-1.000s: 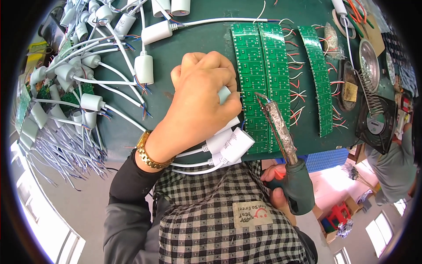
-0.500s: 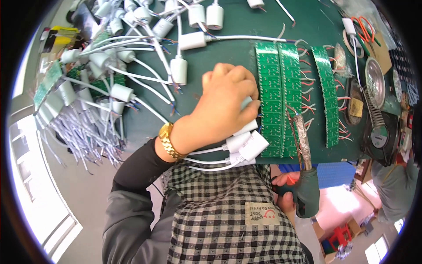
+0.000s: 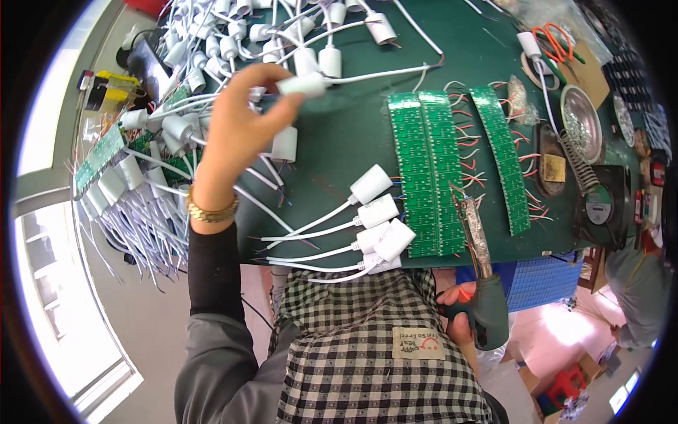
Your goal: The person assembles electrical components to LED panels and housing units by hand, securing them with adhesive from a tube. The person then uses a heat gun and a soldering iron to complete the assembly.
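Note:
My left hand [image 3: 244, 116] is over the left part of the bench. Its thumb and fingers pinch one end of a white cylindrical cable connector [image 3: 302, 85], slightly blurred; the cable runs right. At the bench's front edge my right hand [image 3: 460, 309] grips the dark green handle of a soldering gun [image 3: 489, 304], partly hiding the fingers. The gun's metal tip points up over a pair of green circuit boards [image 3: 427, 169]. Several white connectors [image 3: 371, 185] with cables lie along the boards' left edge, the upper ones meeting short wires there.
A heap of white connectors [image 3: 233, 49] spreads over the far left. Another circuit board strip [image 3: 500, 159] with red and white wires lies right. Beyond it are a sponge tray [image 3: 553, 169], metal dish [image 3: 581, 124], coiled spring holder [image 3: 583, 155], small fan [image 3: 600, 208] and orange-handled scissors [image 3: 554, 42].
My left hand has moved from the boards' left edge up and left to the far connector. Another connector now shows beside the boards. The right hand keeps the soldering gun; the view has shifted.

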`<state>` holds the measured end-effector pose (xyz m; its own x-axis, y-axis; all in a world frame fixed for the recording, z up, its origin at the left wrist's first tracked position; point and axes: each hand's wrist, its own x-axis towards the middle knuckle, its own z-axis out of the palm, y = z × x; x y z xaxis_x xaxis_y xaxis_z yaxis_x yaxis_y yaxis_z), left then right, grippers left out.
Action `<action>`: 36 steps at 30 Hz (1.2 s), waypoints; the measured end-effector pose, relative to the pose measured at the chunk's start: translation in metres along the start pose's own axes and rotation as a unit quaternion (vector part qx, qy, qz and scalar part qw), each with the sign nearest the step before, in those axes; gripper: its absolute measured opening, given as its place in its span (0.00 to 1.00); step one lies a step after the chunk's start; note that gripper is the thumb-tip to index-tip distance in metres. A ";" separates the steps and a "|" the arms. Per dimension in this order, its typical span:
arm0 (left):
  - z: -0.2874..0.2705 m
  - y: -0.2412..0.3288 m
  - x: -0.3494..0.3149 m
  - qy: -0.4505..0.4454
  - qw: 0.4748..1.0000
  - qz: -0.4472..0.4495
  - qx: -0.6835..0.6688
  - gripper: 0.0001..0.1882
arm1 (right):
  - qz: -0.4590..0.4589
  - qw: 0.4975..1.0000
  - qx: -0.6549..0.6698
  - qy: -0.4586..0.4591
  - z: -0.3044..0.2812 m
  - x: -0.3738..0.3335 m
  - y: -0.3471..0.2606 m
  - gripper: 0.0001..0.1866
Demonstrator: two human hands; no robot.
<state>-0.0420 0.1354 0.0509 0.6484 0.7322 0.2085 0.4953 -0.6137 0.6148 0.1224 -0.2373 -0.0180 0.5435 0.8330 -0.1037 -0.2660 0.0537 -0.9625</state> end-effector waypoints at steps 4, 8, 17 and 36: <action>-0.016 -0.008 0.010 0.232 0.865 -0.008 -0.444 0.10 | -0.003 1.000 -0.025 -0.004 -0.009 -0.006 0.006 0.23; -0.057 0.003 0.022 0.202 0.724 0.142 -0.644 0.13 | -0.026 1.000 0.008 0.013 -0.010 -0.009 0.008 0.25; 0.033 0.075 0.002 -0.040 0.998 0.014 -0.050 0.07 | -0.016 1.000 -0.006 -0.002 -0.010 -0.004 0.006 0.23; 0.076 0.050 -0.005 -0.236 0.968 0.060 -0.062 0.02 | 0.099 0.991 -0.040 -0.078 0.004 0.016 0.001 0.22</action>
<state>0.0239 0.0787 0.0232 0.9037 0.4226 -0.0685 0.3453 -0.6246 0.7005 0.1276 -0.2213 -0.0196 0.3559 0.8979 -0.2590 -0.2874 -0.1585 -0.9446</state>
